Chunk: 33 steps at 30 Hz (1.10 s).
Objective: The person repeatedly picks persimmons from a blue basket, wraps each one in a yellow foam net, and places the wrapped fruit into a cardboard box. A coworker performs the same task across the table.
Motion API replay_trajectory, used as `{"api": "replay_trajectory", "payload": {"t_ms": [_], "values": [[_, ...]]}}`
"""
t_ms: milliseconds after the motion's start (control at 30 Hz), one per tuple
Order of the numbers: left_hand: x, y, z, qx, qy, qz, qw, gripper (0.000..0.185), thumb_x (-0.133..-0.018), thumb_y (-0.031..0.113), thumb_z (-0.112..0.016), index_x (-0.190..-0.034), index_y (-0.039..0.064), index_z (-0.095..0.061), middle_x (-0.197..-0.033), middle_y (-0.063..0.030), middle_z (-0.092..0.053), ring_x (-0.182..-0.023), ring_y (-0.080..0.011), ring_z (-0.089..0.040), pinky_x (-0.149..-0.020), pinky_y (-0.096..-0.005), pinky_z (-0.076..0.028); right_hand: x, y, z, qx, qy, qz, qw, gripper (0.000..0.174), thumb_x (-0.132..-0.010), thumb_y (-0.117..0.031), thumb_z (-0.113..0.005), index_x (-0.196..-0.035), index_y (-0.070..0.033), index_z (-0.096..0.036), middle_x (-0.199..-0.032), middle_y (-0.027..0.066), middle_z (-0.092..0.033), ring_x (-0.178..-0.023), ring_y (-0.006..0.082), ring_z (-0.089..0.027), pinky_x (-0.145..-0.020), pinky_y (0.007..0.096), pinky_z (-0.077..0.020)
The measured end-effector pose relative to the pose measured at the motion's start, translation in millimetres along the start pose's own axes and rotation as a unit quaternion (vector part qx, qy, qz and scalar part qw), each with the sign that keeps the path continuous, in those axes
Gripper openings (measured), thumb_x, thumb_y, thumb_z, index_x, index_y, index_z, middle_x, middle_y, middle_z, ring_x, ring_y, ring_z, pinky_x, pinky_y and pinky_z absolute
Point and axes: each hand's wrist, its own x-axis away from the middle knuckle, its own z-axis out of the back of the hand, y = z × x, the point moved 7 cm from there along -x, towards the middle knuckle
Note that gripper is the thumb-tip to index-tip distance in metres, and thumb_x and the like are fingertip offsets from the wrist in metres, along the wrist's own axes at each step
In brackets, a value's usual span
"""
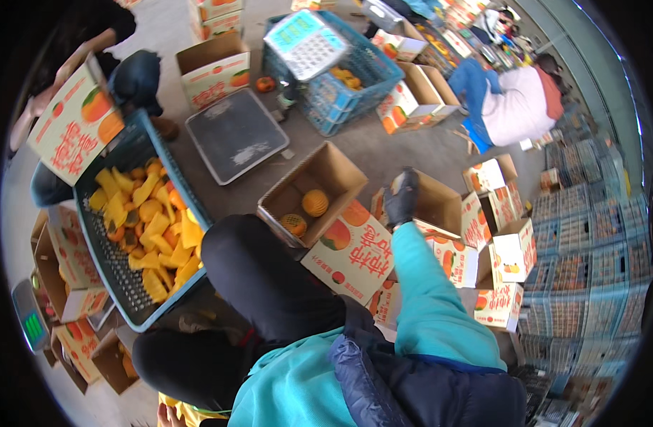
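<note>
My right hand (402, 198), in a black glove, is at the near-left wall of an open cardboard box (438, 205) and looks closed over its edge; the fingertips are partly hidden. My left hand is out of view. Left of the gloved hand stands another open cardboard box (326, 165) with two fruits (315, 203) in yellow foam nets inside. Its printed flap (350, 256), showing persimmons, leans outward towards my knee. To my left, a blue plastic crate (166, 155) holds orange persimmons (150, 211) and loose yellow foam net sleeves (155, 229).
A platform scale (238, 136) lies beyond the boxes, its display unit (306, 42) on a blue crate (377, 80). One persimmon (265, 84) is on the floor. A person holds a box (75, 123) at upper left. Printed boxes (500, 299) and stacked crates (566, 267) stand right.
</note>
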Motion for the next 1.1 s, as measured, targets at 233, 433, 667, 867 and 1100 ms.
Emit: {"api": "replay_trajectory", "payload": {"t_ms": [233,433,667,867,1100], "values": [[-21.5,86.6,-32.4,-0.021,-0.046,-0.139,0.989,0.027,-0.091,0.018,-0.057,-0.116,0.007,-0.055,-0.107,-0.0034,-0.060,-0.090,-0.0112,-0.057,-0.067,-0.0219,-0.046,82.8,268.3,-38.2,0.173,-0.404,-0.276,0.855,0.049,-0.067,-0.040,-0.069,-0.098,-0.002,-0.067,-0.099,0.0188,-0.066,-0.094,0.0342,-0.062,-0.084,0.0412,-0.0482],[10.3,103.0,-48.8,-0.081,-0.024,-0.104,0.991,0.020,-0.089,0.017,-0.058,-0.105,0.006,-0.061,-0.092,-0.0020,-0.063,-0.079,-0.0111,-0.061,-0.061,-0.0222,-0.046,-56.7,262.6,172.5,0.069,-0.014,0.254,0.965,0.030,-0.083,-0.020,-0.056,-0.108,-0.004,-0.060,-0.104,0.0144,-0.059,-0.094,0.0239,-0.057,-0.079,0.0363,-0.0493],[11.3,106.7,-63.5,-0.078,-0.019,-0.108,0.991,0.018,-0.089,0.020,-0.060,-0.100,0.005,-0.062,-0.086,-0.0024,-0.065,-0.074,-0.0116,-0.063,-0.056,-0.0212,-0.046,-160.3,14.1,200.0,-0.276,-0.045,-0.068,0.958,0.033,-0.080,-0.011,-0.068,-0.107,0.004,-0.057,-0.099,0.0084,-0.062,-0.089,0.0185,-0.059,-0.079,0.0315,-0.0487],[45.0,106.5,-38.0,-0.074,0.029,-0.104,0.991,0.018,-0.087,0.010,-0.059,-0.101,-0.001,-0.060,-0.090,-0.0076,-0.065,-0.078,-0.0147,-0.060,-0.069,-0.0261,-0.049,-182.3,-256.9,20.0,-0.100,-0.166,0.444,0.875,0.019,-0.073,-0.014,-0.073,-0.075,-0.003,-0.058,-0.072,0.0159,-0.056,-0.073,0.0353,-0.057,-0.064,0.0408,-0.0463],[143.9,30.9,41.7,-0.082,0.218,-0.006,0.972,0.022,-0.085,0.008,-0.062,-0.103,-0.003,-0.060,-0.093,-0.0098,-0.064,-0.085,-0.0176,-0.062,-0.077,-0.0280,-0.051,-122.6,-326.2,-224.9,0.009,-0.335,0.515,0.789,0.040,-0.080,-0.033,-0.062,-0.100,0.002,-0.062,-0.102,0.0274,-0.058,-0.096,0.0429,-0.055,-0.085,0.0482,-0.0441]]}}
